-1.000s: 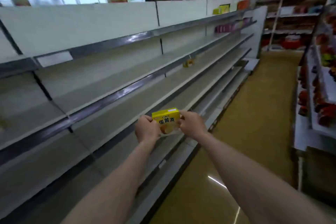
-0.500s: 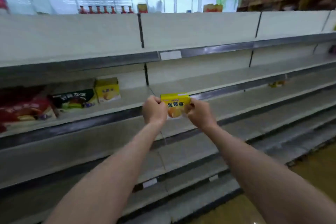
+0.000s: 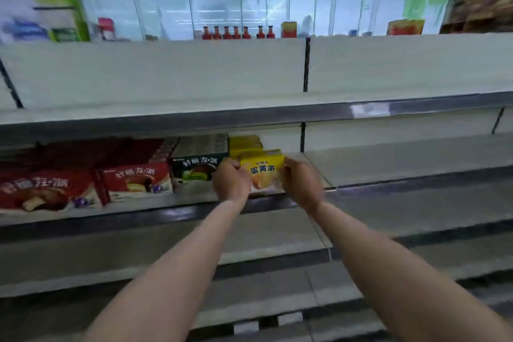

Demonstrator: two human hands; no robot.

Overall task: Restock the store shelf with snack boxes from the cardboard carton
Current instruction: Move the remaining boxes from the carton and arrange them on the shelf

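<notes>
In the head view, a yellow box [image 3: 262,168] is held upright between both hands at the front edge of the shelf [image 3: 388,158]. The left hand [image 3: 231,180] is curled round the box's left side, and the right hand [image 3: 301,180] is curled round its right side; the fingers themselves are mostly hidden behind the hands. The box is carried just in front of a row of yellow boxes [image 3: 245,143] already standing on the shelf. To the left of that row a dark green box [image 3: 198,168] is seen, and further left two red boxes [image 3: 136,179] are lined up. Red bottles [image 3: 236,33] are ranged along the top of the unit.
</notes>
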